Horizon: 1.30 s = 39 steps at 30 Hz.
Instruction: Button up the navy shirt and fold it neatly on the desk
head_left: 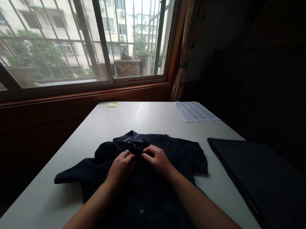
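A dark navy short-sleeved shirt [170, 196] lies front up on the white table, its collar [137, 138] pointing away from me. Just below the collar, my left hand [122, 163] is closed on the left side of the front placket. Opposite it, my right hand [155, 157] pinches the placket edge between thumb and fingers. A small button [134, 145] shows at the collar, above both hands. Lower on the front another button [141, 211] is visible. The cloth right between my fingertips is dark and partly hidden.
On the white table [92, 132] are a yellow sticky note [112, 105] at the far edge and printed sheets [196, 111] at the far right. A large black folder-like item [257, 170] lies along the right edge. A barred window [73, 40] stands beyond the table, with a curtain [183, 64] beside it.
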### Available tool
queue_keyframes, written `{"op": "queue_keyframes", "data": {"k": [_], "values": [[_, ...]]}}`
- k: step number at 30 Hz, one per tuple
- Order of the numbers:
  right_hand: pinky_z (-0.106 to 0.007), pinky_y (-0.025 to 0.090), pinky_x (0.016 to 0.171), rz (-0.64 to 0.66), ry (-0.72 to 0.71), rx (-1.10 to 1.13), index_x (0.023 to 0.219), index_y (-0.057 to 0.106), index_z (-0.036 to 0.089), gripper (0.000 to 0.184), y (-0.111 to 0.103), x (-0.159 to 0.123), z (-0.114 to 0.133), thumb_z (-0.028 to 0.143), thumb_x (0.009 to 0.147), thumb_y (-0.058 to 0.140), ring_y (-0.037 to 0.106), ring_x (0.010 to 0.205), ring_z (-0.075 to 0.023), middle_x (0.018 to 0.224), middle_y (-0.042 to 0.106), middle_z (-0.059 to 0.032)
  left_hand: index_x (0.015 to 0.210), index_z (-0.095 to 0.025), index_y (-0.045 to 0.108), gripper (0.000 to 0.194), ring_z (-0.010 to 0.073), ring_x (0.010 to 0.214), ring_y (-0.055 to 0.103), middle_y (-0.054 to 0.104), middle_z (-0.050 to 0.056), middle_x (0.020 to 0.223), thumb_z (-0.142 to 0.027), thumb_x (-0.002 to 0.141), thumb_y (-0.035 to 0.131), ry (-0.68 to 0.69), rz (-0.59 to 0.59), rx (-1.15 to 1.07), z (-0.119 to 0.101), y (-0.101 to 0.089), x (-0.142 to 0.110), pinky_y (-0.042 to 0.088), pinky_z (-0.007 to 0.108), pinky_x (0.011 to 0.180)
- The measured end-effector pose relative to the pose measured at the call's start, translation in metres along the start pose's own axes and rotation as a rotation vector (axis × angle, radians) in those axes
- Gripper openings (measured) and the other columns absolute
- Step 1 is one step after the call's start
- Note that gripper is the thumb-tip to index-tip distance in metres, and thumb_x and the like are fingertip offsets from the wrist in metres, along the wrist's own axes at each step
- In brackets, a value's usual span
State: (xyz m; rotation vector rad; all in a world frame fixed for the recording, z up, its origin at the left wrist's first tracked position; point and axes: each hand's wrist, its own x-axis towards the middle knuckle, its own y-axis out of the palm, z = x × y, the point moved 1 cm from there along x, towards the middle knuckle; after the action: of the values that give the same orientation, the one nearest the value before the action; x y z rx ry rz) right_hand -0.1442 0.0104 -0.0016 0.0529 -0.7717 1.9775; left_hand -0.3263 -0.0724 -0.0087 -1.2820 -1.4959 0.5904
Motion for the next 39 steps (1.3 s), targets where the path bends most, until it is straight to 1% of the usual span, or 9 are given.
{"op": "queue_keyframes", "data": {"k": [5, 9, 13, 17, 23, 27, 33, 39], "values": [[-0.029, 0.046, 0.076, -0.016, 0.003, 0.014, 0.084, 0.069, 0.02, 0.003, 0.0, 0.0, -0.001, 0.023, 0.084, 0.068, 0.063, 0.082, -0.0177, 0.083, 0.066, -0.001, 0.092, -0.019, 0.068, 0.012, 0.0145, 0.073, 0.061, 0.06, 0.002, 0.089, -0.012, 0.091, 0.058, 0.001, -0.026, -0.019, -0.001, -0.003, -0.001, 0.048, 0.024, 0.064], [-0.029, 0.046, 0.074, -0.021, 0.034, 0.038, 0.085, 0.069, 0.021, 0.004, 0.0, 0.001, -0.003, 0.024, 0.083, 0.069, 0.063, 0.081, -0.0179, 0.083, 0.066, -0.0009, 0.098, -0.018, 0.068, 0.013, 0.0141, 0.075, 0.062, 0.061, 0.003, 0.092, -0.013, 0.092, 0.057, 0.039, -0.103, -0.05, -0.003, -0.006, -0.001, 0.049, 0.023, 0.064], [-0.029, 0.047, 0.073, -0.018, 0.077, 0.079, 0.087, 0.07, 0.02, 0.008, 0.001, 0.001, -0.004, 0.028, 0.083, 0.069, 0.064, 0.081, -0.0183, 0.084, 0.067, -0.0013, 0.097, -0.02, 0.068, 0.015, 0.0135, 0.076, 0.062, 0.062, 0.003, 0.09, -0.014, 0.095, 0.054, 0.094, -0.182, -0.063, -0.007, -0.009, -0.002, 0.049, 0.022, 0.065], [-0.029, 0.046, 0.073, -0.018, 0.08, 0.139, 0.086, 0.071, 0.02, 0.012, 0.001, 0.0, -0.001, 0.032, 0.084, 0.069, 0.062, 0.079, -0.0179, 0.082, 0.066, -0.0008, 0.099, -0.021, 0.067, 0.015, 0.0135, 0.078, 0.062, 0.062, 0.002, 0.089, -0.019, 0.098, 0.053, 0.141, -0.226, -0.044, -0.008, -0.011, -0.005, 0.049, 0.022, 0.066], [-0.028, 0.046, 0.075, 0.022, 0.052, 0.171, 0.083, 0.074, 0.02, 0.013, -0.001, -0.001, 0.005, 0.031, 0.087, 0.067, 0.063, 0.08, -0.0171, 0.081, 0.066, -0.0009, 0.101, -0.021, 0.067, 0.014, 0.0133, 0.079, 0.062, 0.062, 0.002, 0.09, -0.02, 0.098, 0.054, 0.191, -0.251, -0.023, -0.01, -0.012, -0.005, 0.048, 0.022, 0.067], [-0.028, 0.046, 0.074, 0.049, 0.099, 0.193, 0.081, 0.076, 0.02, 0.015, -0.002, 0.0, 0.007, 0.032, 0.085, 0.068, 0.063, 0.078, -0.0175, 0.079, 0.067, -0.0012, 0.099, -0.021, 0.067, 0.013, 0.0132, 0.079, 0.062, 0.062, 0.002, 0.089, -0.021, 0.098, 0.054, 0.199, -0.259, -0.008, -0.012, -0.014, -0.005, 0.048, 0.022, 0.068], [-0.029, 0.046, 0.074, 0.107, 0.181, 0.242, 0.079, 0.077, 0.02, 0.019, -0.004, 0.0, 0.011, 0.036, 0.084, 0.069, 0.063, 0.078, -0.0186, 0.077, 0.069, -0.0014, 0.102, -0.022, 0.067, 0.015, 0.013, 0.081, 0.062, 0.064, 0.002, 0.091, -0.023, 0.099, 0.053, 0.193, -0.242, 0.002, -0.01, -0.014, -0.006, 0.048, 0.022, 0.069], [-0.029, 0.046, 0.074, 0.136, 0.213, 0.277, 0.077, 0.077, 0.019, 0.021, -0.005, 0.001, 0.013, 0.037, 0.082, 0.069, 0.064, 0.077, -0.0184, 0.075, 0.07, -0.0013, 0.104, -0.022, 0.068, 0.015, 0.0135, 0.081, 0.063, 0.065, 0.002, 0.092, -0.022, 0.1, 0.054, 0.22, -0.246, 0.006, -0.012, -0.016, -0.006, 0.049, 0.023, 0.07]]}}
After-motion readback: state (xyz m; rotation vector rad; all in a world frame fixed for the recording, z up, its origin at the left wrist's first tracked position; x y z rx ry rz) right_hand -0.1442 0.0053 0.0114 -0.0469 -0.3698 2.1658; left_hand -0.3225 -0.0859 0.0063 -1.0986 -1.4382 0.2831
